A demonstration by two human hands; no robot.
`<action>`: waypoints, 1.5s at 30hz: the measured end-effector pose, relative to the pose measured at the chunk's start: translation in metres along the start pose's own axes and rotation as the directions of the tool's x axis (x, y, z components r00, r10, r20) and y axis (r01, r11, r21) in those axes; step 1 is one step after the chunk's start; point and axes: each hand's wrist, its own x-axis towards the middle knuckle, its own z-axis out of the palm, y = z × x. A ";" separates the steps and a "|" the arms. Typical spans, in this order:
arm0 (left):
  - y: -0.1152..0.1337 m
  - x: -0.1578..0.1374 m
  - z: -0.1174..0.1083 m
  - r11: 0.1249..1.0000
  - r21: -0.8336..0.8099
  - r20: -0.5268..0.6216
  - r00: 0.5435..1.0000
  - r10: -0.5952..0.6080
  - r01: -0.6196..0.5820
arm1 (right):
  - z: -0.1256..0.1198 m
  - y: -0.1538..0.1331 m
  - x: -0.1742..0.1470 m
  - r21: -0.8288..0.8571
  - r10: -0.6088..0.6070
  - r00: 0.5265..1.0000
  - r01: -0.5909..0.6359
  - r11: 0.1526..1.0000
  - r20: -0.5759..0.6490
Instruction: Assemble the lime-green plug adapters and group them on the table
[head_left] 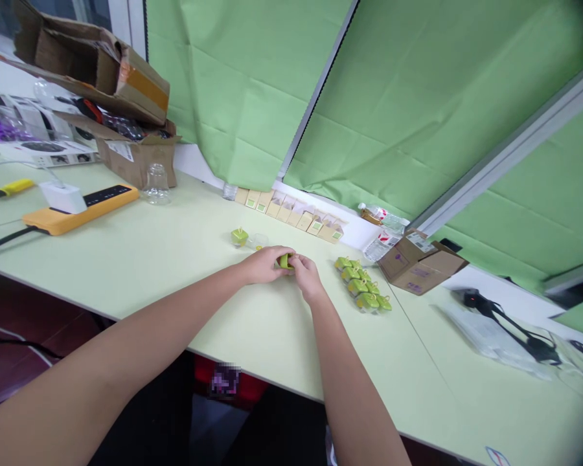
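Note:
Over the middle of the table, my left hand (263,265) is closed around a small green lid (284,261) with its fingers curled. My right hand (306,274) pinches the same lid from the other side; fingers partly hide it. Just beyond my left hand lies a small clear container (258,241), with a green-lidded container (240,237) left of it. To the right of my right hand, several clear containers with green lids and small loops (362,285) stand grouped in rows.
A row of small cardboard boxes (291,212) lines the table's back edge. At left are an orange power strip (97,206), a clear jar (157,184) and open cartons (138,155). Plastic bottles (383,236), a carton (420,262) and a black cable (510,327) lie right.

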 end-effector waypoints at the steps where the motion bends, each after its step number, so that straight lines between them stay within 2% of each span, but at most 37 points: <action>1: 0.000 0.000 0.000 1.000 -0.002 -0.002 1.000 0.000 0.000 | 0.000 -0.001 0.000 0.012 0.003 1.000 -0.003 1.000 0.001; 7: -0.002 0.000 0.000 1.000 -0.001 -0.005 1.000 -0.001 0.001 | -0.002 0.001 0.002 0.026 0.005 1.000 -0.005 1.000 -0.018; 13: -0.011 -0.001 -0.002 0.999 0.030 -0.035 0.999 -0.008 0.010 | -0.009 0.005 0.005 0.059 0.015 0.994 -0.009 0.998 -0.104; 17: -0.015 -0.001 -0.003 0.999 0.033 -0.045 0.999 -0.019 0.021 | -0.008 0.003 0.004 0.051 0.020 0.993 -0.014 0.999 -0.115; 22: -0.018 -0.001 -0.001 0.999 0.044 -0.053 0.998 -0.031 0.033 | -0.005 0.007 0.005 0.035 -0.062 0.979 0.070 0.997 -0.192; 26: -0.019 0.000 -0.001 0.998 0.050 -0.074 0.997 -0.035 0.039 | -0.012 0.014 0.010 -0.110 -0.160 0.932 0.131 0.985 -0.325; 29: -0.018 0.000 -0.003 0.998 0.049 -0.094 0.995 -0.042 0.047 | -0.021 0.015 0.011 -0.278 -0.216 0.884 0.104 0.955 -0.414; 31: -0.016 -0.001 -0.005 0.997 0.053 -0.103 0.993 -0.059 0.065 | -0.026 0.014 0.011 -0.382 -0.237 0.872 0.063 0.922 -0.429; 34: -0.012 -0.001 -0.007 0.992 0.075 -0.113 0.990 -0.088 0.097 | -0.032 0.015 0.010 -0.466 -0.228 0.871 -0.001 0.885 -0.435; 40: -0.011 -0.003 -0.008 0.991 0.101 -0.087 0.993 -0.077 0.086 | -0.033 0.020 0.011 -0.517 -0.141 0.914 -0.084 0.852 -0.381; 45: -0.011 -0.004 -0.007 0.991 0.101 -0.077 0.993 -0.086 0.093 | -0.030 0.018 0.010 -0.523 -0.100 0.923 -0.119 0.844 -0.373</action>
